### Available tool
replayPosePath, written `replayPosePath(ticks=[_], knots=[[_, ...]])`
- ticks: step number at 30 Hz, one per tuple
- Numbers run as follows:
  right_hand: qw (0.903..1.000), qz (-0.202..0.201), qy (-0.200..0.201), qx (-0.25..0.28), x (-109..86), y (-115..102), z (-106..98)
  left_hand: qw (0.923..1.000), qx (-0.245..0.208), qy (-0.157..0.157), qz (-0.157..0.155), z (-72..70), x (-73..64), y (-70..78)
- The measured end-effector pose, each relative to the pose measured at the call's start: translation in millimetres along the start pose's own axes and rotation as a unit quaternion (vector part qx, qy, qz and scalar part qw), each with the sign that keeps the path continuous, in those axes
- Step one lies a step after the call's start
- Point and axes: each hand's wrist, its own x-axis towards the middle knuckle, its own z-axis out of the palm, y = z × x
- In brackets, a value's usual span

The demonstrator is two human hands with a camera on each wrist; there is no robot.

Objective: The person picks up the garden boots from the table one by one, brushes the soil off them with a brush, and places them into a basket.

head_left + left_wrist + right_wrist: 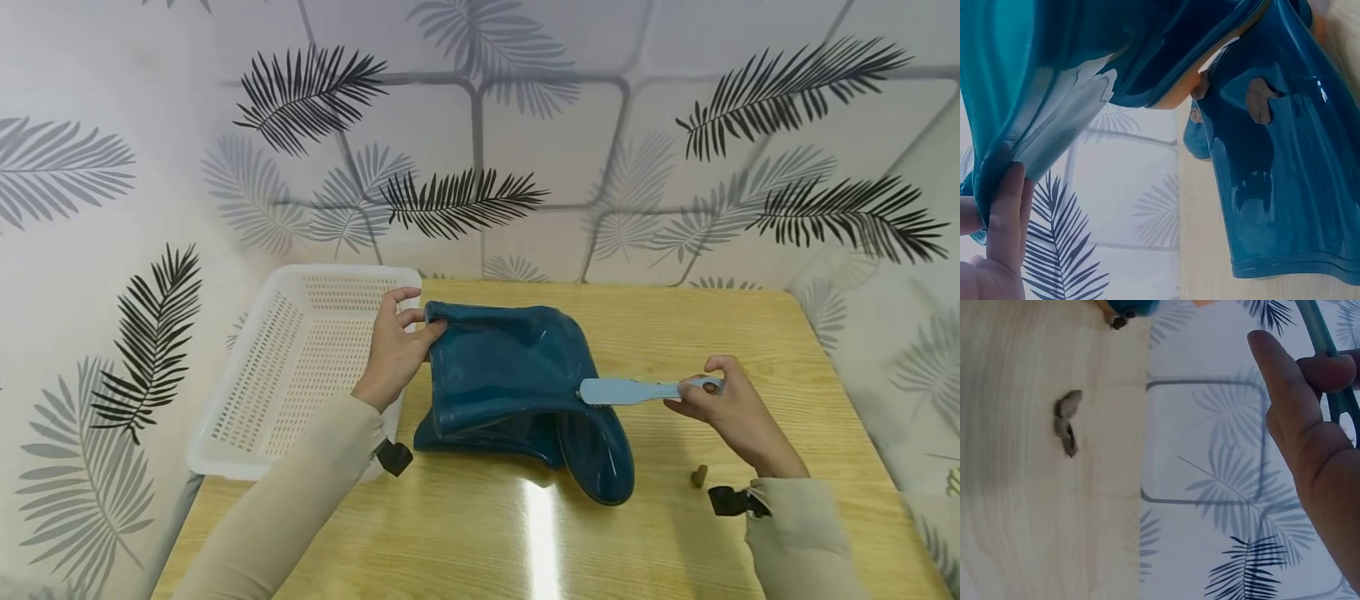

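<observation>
A glossy teal rubber boot [510,358] is held with its shaft toward the left. My left hand [397,346] pinches the rim of the shaft, thumb on one side and fingers on the other, as the left wrist view also shows. My right hand [720,412] grips the narrow handle of a light blue brush [626,392], whose head overlaps the boot near its ankle; its bristles are hidden. Below lies a second teal boot [487,443] on the table, partly covered by the first. Brown mud-like clumps [1261,100] cling to it. The held boot has an orange sole edge [1188,84].
A white perforated plastic basket [240,367] stands at the left of the wooden table [420,533], right beside my left hand. A small brown clump [699,476] lies on the table near my right wrist. Leaf-patterned covering [540,142] backs the table.
</observation>
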Motion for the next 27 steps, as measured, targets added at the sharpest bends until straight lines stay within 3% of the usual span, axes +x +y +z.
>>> replayPosePath(ticks=[4, 8, 14, 21, 27], knots=[[0.9984, -0.029, 0.017, 0.046, 2.1, -6, -3, 1.0, 0.002, 0.0, 0.007, 2.3, 0.4, 1.7], [0.9966, -0.034, 0.003, 0.075, 7.7, -11, 8, 0.9999, 0.006, 0.002, 0.01, 2.7, 0.5, 5.0], [0.9985, -0.016, -0.023, 0.047, 7.8, -8, 15, 0.9999, 0.007, 0.008, 0.01, -1.5, 1.7, 5.5], [0.999, -0.032, 0.009, 0.031, 3.5, -13, 0, 0.9999, 0.003, 0.011, 0.008, -8.8, 1.4, 3.2], [0.9989, -0.03, 0.006, 0.035, 10.4, -21, 15, 0.9999, -0.001, 0.005, 0.01, -7.6, -0.3, 3.8]])
